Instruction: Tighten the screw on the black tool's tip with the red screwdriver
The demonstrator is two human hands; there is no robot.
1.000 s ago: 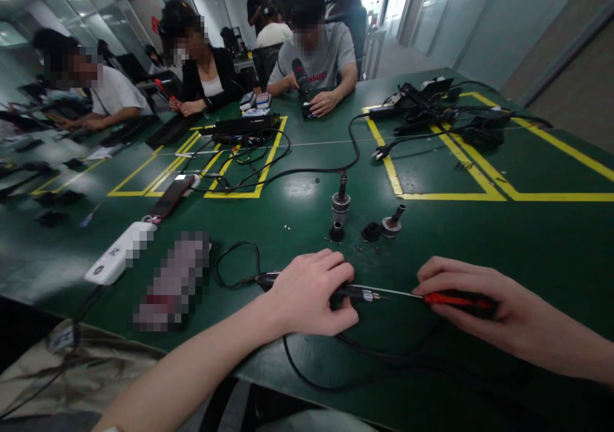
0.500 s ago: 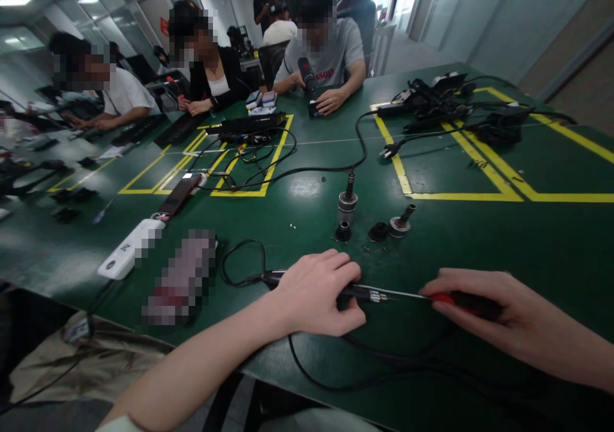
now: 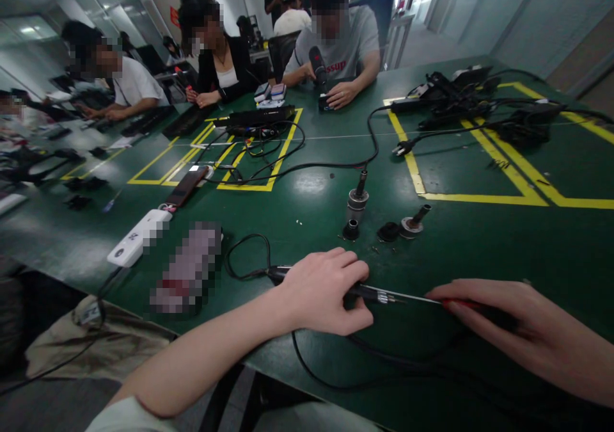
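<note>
My left hand (image 3: 330,291) lies over a black, corded, pen-shaped tool (image 3: 367,291), fingers wrapped round it. The tool's silvery ribbed collar and thin tip point right. My right hand (image 3: 518,326) pinches the red and black handle of a screwdriver (image 3: 415,297); its thin metal shaft runs left along the tool, and its tip is hidden near my left hand. Beyond my hands stand a metal cylindrical part with a stem (image 3: 358,198) and a black ring-shaped piece (image 3: 351,229). Beside them lie another stemmed metal part (image 3: 413,223), a black cap (image 3: 388,231) and tiny screws (image 3: 377,249).
To the left are a pixelated phone-like object (image 3: 189,265), a white power strip (image 3: 139,237) and a dark phone (image 3: 189,184). Black cables (image 3: 330,165) cross the green table (image 3: 503,246). A cable heap (image 3: 451,99) lies back right. Co-workers sit opposite; one holds a black tool (image 3: 317,67).
The view has shifted, so most things sit farther right. My right fingers lie straighter along the screwdriver, and less of its red handle shows. My left hand keeps its hold on the black tool.
</note>
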